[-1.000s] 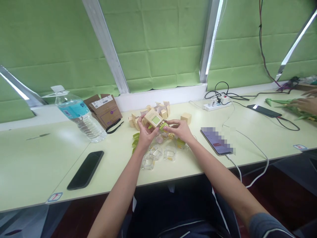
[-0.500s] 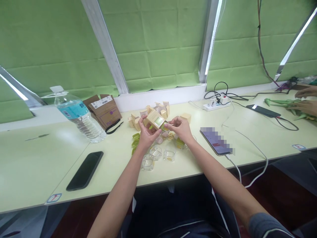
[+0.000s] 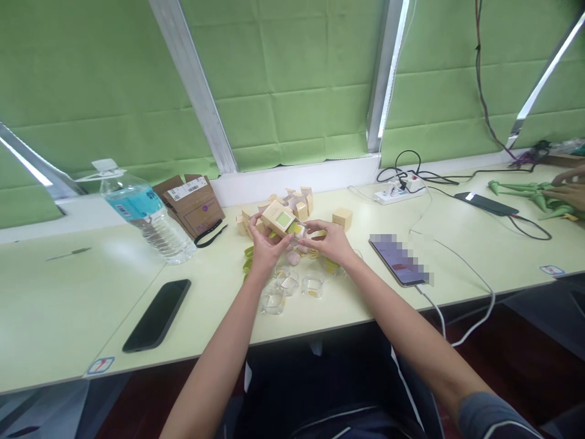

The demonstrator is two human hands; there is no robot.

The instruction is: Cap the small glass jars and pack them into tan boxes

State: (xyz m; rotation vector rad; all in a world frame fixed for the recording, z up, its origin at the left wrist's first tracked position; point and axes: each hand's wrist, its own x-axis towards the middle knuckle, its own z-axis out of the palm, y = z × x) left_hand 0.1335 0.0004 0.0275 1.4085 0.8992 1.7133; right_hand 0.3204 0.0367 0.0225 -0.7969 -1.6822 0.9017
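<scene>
Black phone: lies face down on the surface, nearer than the fingers and well to their left.
Clear jars: three small, lidless ones stand just below the fingers, on the near side and close together.
Left hand: raised just over the surface. The fingers are closed round the left end of a small carton, with the thumb on its near face.
Small carton: tan with a green window, tilted and held off the surface between the two hands.
Right hand: fingers pinched together on a small jar at the carton's right end.
Small jar: clear with a yellow-green tint, touching the carton's end. Too small to tell whether it is partly inside.
Green lids: lie just left of the left wrist, partly hidden.
Lit phone: lies to the right of the right-hand fingers, with a white cable plugged in.
Carton pile: more tan cartons sit just beyond the fingers. One single carton stands apart, beyond the right hand.
Water bottle: stands upright to the far left of the fingers, with brown cardboard packs behind it.
Power strip: beyond the fingers to the right, with cables attached.
Co-worker's hand: at the far right edge, on green pointed pieces.
</scene>
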